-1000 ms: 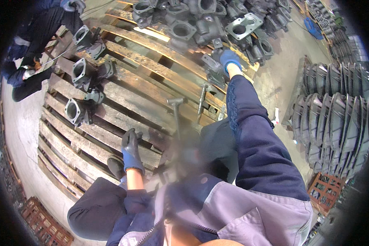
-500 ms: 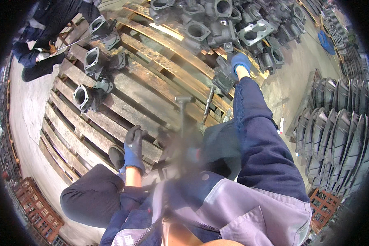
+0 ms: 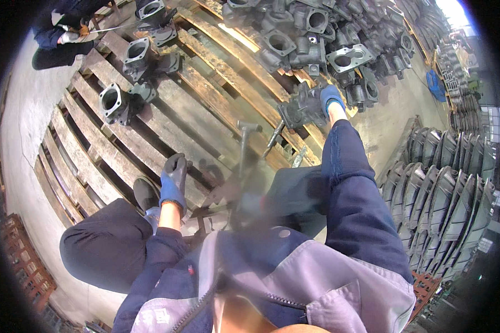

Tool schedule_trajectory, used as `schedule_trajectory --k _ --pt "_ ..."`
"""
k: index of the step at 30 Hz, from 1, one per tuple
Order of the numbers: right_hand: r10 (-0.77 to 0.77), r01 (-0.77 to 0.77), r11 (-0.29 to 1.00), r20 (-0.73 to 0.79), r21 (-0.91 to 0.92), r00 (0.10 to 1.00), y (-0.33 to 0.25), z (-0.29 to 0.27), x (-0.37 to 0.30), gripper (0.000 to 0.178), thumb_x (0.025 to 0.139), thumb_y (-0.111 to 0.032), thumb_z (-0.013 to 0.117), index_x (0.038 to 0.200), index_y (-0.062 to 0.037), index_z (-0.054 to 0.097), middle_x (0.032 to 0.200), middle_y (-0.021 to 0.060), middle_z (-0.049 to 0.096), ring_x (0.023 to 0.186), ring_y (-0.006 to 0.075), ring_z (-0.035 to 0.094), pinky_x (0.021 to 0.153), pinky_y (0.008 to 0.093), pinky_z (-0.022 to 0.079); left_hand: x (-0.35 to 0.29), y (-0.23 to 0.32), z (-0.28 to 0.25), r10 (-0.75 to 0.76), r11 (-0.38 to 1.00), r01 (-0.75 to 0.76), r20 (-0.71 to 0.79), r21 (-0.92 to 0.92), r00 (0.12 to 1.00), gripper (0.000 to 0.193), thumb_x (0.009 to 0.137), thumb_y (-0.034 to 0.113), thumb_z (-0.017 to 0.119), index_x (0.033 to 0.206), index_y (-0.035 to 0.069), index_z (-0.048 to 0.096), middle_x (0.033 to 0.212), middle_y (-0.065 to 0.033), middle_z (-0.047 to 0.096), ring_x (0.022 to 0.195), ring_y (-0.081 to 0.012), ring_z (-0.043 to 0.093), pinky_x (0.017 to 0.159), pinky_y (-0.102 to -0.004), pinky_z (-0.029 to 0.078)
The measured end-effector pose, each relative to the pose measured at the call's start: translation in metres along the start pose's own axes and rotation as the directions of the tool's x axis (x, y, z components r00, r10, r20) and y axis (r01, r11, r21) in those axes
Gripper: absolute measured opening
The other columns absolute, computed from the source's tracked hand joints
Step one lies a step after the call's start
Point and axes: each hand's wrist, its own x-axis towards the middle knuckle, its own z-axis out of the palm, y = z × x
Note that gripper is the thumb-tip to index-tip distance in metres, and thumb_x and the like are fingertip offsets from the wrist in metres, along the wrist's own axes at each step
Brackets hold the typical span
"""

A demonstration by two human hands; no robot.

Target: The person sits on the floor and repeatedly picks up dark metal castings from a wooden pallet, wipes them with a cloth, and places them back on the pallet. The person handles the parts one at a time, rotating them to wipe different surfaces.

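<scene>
My right hand (image 3: 331, 99), in a blue and dark glove, reaches far forward and grips a dark grey metal casting (image 3: 301, 110) at the near edge of the casting pile. The glove hides part of that casting. My left hand (image 3: 174, 177), gloved the same way, hovers over the slats in front of my body. Its fingers are loosely bent, the thumb stands a little apart, and nothing shows in it. Between my hands stands a hammer (image 3: 250, 126), its lower handle blurred. A metal rod (image 3: 274, 137) lies right of the hammer, near the gripped casting.
Wooden pallet slats (image 3: 178, 119) spread ahead. Several flanged castings (image 3: 111, 101) stand on their left side. A large casting pile (image 3: 316, 33) fills the far right. Stacked ribbed dark parts (image 3: 436, 205) rise at right. Another person's gloved hand (image 3: 68, 36) holds a thin rod at far left.
The view has turned and shifted. The casting at my right hand has tilted, its free end now pointing more to the left. My left hand stays over the slats, fingers slightly looser.
</scene>
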Motion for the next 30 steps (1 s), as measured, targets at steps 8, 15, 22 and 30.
schedule_trajectory --k 8,15,22,30 --pt "-0.218 0.202 0.889 -0.008 0.411 0.976 -0.077 0.007 -0.049 0.04 0.08 -0.033 0.074 0.106 -0.0023 0.07 0.108 0.0185 0.07 0.101 0.0348 0.067 0.085 0.0436 0.05 0.002 -0.031 0.017 0.056 0.887 -0.111 0.134 0.448 0.989 0.042 0.094 0.035 0.049 0.117 0.003 0.063 0.127 -0.0228 0.059 0.117 -0.0382 0.056 0.098 -0.0388 0.044" --pt "-0.476 0.236 0.801 0.347 0.55 0.808 -0.147 0.081 -0.099 0.039 0.084 -0.029 0.066 0.116 -0.0053 0.064 0.118 0.0176 0.065 0.109 0.031 0.063 0.09 0.0409 0.049 0.016 -0.039 0.0 0.043 0.991 -0.033 -0.078 0.13 0.996 0.04 0.09 0.033 0.05 0.111 0.003 0.065 0.117 -0.0234 0.064 0.108 -0.0385 0.061 0.094 -0.0411 0.045" --pt "-0.535 -0.525 0.353 0.627 0.775 0.567 -0.193 0.083 -0.233 0.039 0.095 -0.025 0.051 0.126 -0.0001 0.053 0.131 0.0217 0.055 0.119 0.0322 0.056 0.098 0.0413 0.046 0.015 -0.026 -0.013 0.13 0.989 -0.086 -0.418 0.122 0.899 0.04 0.093 0.027 0.053 0.124 0.004 0.06 0.118 -0.0221 0.064 0.108 -0.0371 0.062 0.095 -0.0398 0.046" --pt "-0.662 -0.698 0.232 0.636 0.677 0.396 -0.238 0.084 -0.285 0.042 0.1 -0.022 0.046 0.134 0.0017 0.046 0.132 0.0231 0.055 0.121 0.0331 0.055 0.101 0.0422 0.045 0.026 -0.046 -0.029 0.071 0.996 -0.045 -0.358 0.08 0.931 0.034 0.091 0.02 0.052 0.117 0.002 0.063 0.118 -0.0236 0.064 0.113 -0.0365 0.06 0.097 -0.0395 0.045"
